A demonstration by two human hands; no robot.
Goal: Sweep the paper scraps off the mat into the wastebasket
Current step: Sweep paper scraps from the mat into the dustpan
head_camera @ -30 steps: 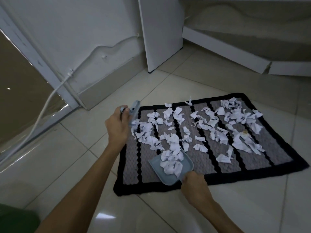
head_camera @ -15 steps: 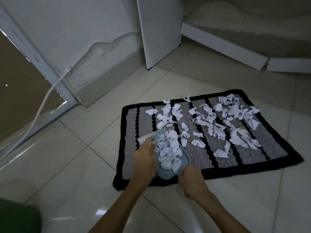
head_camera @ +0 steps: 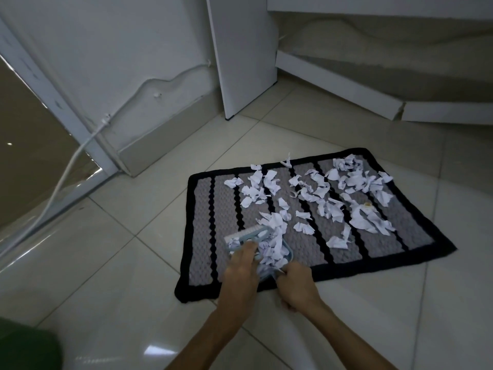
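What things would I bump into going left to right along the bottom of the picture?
Green thing in the corner → left hand holding the brush → dustpan full of scraps → right hand → mat's black edge.

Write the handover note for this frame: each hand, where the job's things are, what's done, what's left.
Left hand: grip shut on the brush, pressed against the loaded scraps.
Right hand: grip shut on the dustpan handle at the mat's near edge.
Done: one heap of scraps in the pan; the mat's left stripes are bare.
Left: most paper scraps are spread over the middle and right. Nothing dumped yet; a green object sits bottom-left, possibly the wastebasket.
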